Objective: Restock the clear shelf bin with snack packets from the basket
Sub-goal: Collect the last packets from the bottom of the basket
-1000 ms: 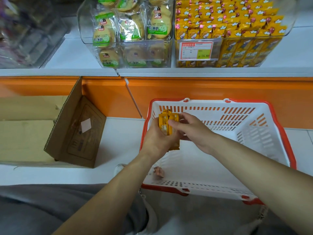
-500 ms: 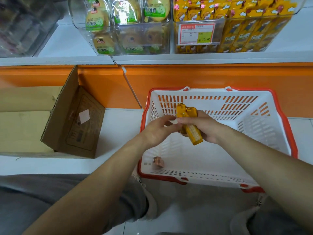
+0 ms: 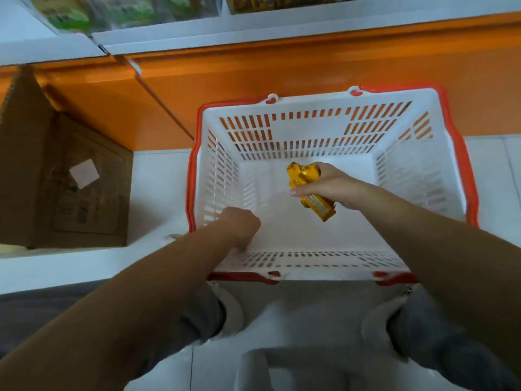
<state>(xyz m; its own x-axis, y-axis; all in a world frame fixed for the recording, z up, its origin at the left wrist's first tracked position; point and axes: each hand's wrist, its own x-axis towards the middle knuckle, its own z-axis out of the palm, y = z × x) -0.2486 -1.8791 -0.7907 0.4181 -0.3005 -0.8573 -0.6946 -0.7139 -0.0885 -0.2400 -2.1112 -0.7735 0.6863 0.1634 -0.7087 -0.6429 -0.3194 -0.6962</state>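
Clasping yellow snack packets (image 3: 317, 203) over the basket (image 3: 310, 131), the right hand (image 3: 334, 184) keeps its grip closed round them. The left hand (image 3: 239, 225) dips to the near corner, grip hidden. Next, seemingly: lifting them to the shelf bin (image 3: 282, 2) above.

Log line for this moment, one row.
right hand grips yellow snack packets | left hand at near-left corner inside white red-rimmed plastic basket | fingers hidden

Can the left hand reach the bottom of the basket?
Probably yes. The left hand is down in the near corner of the basket, nothing blocks it, and the right hand holds the yellow packets off to the side.
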